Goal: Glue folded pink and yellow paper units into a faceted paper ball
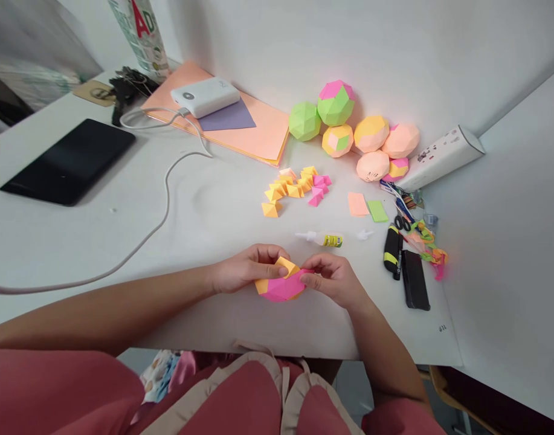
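Note:
A faceted pink and orange paper ball [282, 289], only partly formed, is held above the front of the table. My left hand [258, 267] grips its left side, thumb pressed on an orange facet. On the right side, my right hand [331, 277] pinches a pink edge between thumb and fingers. Beyond the hands lies a glue bottle [321, 238] with a yellow label, and its clear cap [364, 234] is to the right. Farther back are several folded orange paper pieces [277, 192] and pink paper pieces [319, 188].
Finished paper balls [338, 104] rest against the wall. Small paper squares [358, 204], scissors [402, 223], a highlighter [391, 248] and a black case [415, 280] lie right. A black tablet [70, 160], a white cable [167, 193], a power bank [206, 96] and paper sheets [258, 130] occupy the left and back.

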{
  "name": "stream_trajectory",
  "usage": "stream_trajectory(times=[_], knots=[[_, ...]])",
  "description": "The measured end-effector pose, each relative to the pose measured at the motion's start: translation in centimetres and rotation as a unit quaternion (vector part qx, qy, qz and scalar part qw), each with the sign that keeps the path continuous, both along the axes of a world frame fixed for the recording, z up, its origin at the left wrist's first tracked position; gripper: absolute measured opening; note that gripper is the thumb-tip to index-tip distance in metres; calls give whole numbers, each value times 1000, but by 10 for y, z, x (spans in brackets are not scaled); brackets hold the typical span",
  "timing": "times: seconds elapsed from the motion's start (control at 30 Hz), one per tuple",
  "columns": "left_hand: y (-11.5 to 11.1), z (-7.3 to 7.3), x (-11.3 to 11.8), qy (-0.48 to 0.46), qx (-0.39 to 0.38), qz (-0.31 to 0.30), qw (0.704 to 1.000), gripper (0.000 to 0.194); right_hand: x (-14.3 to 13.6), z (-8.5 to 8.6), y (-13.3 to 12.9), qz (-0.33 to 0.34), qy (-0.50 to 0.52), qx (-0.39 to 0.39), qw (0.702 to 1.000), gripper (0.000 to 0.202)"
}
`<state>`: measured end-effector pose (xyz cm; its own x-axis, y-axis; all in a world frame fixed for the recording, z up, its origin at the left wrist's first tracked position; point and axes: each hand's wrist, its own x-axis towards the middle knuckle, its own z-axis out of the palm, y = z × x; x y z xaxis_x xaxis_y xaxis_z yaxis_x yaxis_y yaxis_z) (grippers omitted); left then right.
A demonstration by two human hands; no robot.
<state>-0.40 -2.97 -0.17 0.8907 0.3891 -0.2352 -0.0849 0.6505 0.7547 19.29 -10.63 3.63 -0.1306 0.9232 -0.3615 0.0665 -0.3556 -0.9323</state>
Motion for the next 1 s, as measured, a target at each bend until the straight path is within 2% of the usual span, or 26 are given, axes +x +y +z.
stream_trajectory(times=[0.2,0.37,0.77,1.0], knots=[[0,2,0,6,52,-21,998,20,-2,8,-2,22,-74,60,995,9],[0,2,0,4,61,-27,998,19,-3,8,-3,27,-94,81,992,7],[-2,2,1,13,102,-9,995,25,-3,10,-2,29,-112,72,991,12],[-3,7,3,56,129,-19,990,31,-4,8,-1,35,-120,47,991,12]])
